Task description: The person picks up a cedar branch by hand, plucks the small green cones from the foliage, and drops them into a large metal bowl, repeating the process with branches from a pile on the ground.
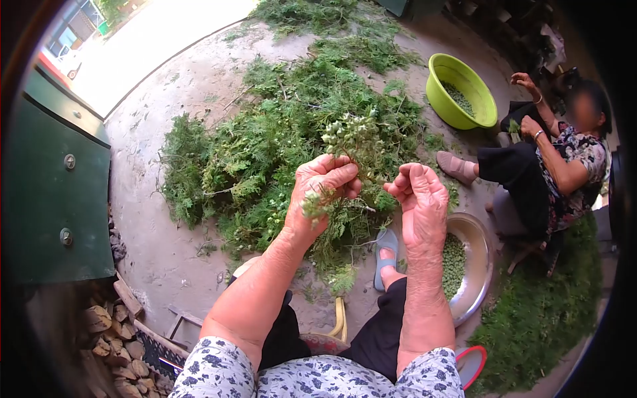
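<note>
My left hand is closed on a leafy sprig with a cluster of pale green seed cones at its top. More pale cones hang below the fingers, near the wrist. To its right and apart from it, my right hand has its fingers curled in towards the thumb; whether something small is between them I cannot make out. Below and right of that hand, a metal basin holds many small green cones, partly hidden by my forearm. Beneath both hands lies a big heap of cut green branches.
A lime-green tub with green cones stands at the far right. Beside it another person sits with both hands raised. More greenery lies at the lower right. Firewood and a green metal door are on the left.
</note>
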`<move>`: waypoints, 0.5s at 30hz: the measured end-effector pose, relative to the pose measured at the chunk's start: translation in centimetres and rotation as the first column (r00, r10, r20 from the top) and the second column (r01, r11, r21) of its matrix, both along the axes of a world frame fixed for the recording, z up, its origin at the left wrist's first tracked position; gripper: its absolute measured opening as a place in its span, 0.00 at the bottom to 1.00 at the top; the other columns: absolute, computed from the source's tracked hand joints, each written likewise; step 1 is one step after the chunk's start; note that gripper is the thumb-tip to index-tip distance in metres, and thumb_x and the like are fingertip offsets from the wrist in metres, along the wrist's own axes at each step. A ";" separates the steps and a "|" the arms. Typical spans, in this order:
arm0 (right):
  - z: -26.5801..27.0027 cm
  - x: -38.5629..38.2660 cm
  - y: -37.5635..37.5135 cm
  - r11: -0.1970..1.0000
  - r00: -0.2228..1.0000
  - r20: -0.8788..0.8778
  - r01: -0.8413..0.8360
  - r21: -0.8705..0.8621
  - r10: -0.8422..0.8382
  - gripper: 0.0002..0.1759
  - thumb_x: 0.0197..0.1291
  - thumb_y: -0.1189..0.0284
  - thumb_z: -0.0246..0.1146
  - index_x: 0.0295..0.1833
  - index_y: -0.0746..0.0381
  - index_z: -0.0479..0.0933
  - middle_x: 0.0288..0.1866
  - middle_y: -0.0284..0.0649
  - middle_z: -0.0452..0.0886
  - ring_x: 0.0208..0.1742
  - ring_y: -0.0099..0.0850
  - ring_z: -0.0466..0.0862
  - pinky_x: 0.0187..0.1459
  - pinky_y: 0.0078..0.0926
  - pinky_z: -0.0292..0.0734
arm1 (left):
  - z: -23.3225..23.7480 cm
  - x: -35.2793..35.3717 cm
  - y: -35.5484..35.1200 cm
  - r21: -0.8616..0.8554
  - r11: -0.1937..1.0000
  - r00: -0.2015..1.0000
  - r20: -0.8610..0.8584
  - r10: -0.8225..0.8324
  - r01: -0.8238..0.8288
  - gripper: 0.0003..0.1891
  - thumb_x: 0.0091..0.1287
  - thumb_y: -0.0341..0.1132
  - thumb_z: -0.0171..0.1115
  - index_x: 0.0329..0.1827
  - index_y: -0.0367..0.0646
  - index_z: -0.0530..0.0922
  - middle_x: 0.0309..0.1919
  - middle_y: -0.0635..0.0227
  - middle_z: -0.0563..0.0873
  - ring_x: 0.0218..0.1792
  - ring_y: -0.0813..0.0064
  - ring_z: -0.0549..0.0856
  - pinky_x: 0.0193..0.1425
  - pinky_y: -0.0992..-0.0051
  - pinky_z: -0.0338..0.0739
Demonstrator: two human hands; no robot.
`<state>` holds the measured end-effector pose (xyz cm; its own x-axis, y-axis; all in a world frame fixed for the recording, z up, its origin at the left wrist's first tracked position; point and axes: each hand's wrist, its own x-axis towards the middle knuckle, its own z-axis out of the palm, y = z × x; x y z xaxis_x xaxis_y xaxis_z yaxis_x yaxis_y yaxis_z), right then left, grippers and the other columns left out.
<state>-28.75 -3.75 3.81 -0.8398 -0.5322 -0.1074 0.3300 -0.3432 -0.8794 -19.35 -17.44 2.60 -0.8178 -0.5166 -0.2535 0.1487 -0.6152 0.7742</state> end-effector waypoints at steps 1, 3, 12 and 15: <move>0.0 0.0 0.1 0.999 0.999 -0.053 0.014 0.041 -0.012 0.10 0.64 0.70 0.58 0.46 0.65 0.75 0.32 0.32 0.78 0.32 0.20 0.78 0.39 0.19 0.78 | -0.1 0.1 -0.4 0.033 0.999 1.000 -0.024 -0.013 0.014 0.05 0.62 0.29 0.60 0.39 0.38 0.76 0.25 0.69 0.81 0.24 0.78 0.82 0.32 0.78 0.79; 0.3 0.5 -0.4 0.993 0.979 -0.185 0.101 0.067 -0.087 0.09 0.64 0.72 0.57 0.44 0.66 0.76 0.30 0.32 0.78 0.30 0.20 0.78 0.35 0.17 0.77 | -0.4 0.0 -0.7 0.089 0.996 1.000 -0.030 0.003 0.000 0.06 0.63 0.29 0.60 0.40 0.38 0.75 0.25 0.68 0.81 0.23 0.78 0.81 0.34 0.77 0.80; 0.6 0.6 -0.4 0.962 0.940 -0.257 0.257 0.095 -0.225 0.05 0.62 0.76 0.58 0.41 0.66 0.76 0.28 0.32 0.79 0.27 0.18 0.77 0.30 0.14 0.74 | -0.5 -0.1 -0.5 0.205 0.975 0.995 -0.055 -0.079 0.089 0.07 0.65 0.32 0.57 0.40 0.39 0.72 0.24 0.71 0.80 0.21 0.81 0.80 0.41 0.72 0.82; 0.7 1.0 0.1 0.949 0.929 -0.365 0.063 0.310 0.058 0.07 0.58 0.80 0.61 0.42 0.65 0.77 0.31 0.31 0.79 0.29 0.17 0.77 0.33 0.14 0.74 | -1.0 -0.6 -0.5 0.226 0.967 0.991 -0.087 -0.098 0.116 0.06 0.66 0.33 0.57 0.37 0.40 0.72 0.23 0.72 0.79 0.20 0.82 0.79 0.41 0.72 0.83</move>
<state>-27.71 -3.67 4.54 -0.8528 -0.5200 0.0475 -0.0355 -0.0330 -0.9988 -19.94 -17.96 1.59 -0.8863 -0.3600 -0.2913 0.1246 -0.7911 0.5988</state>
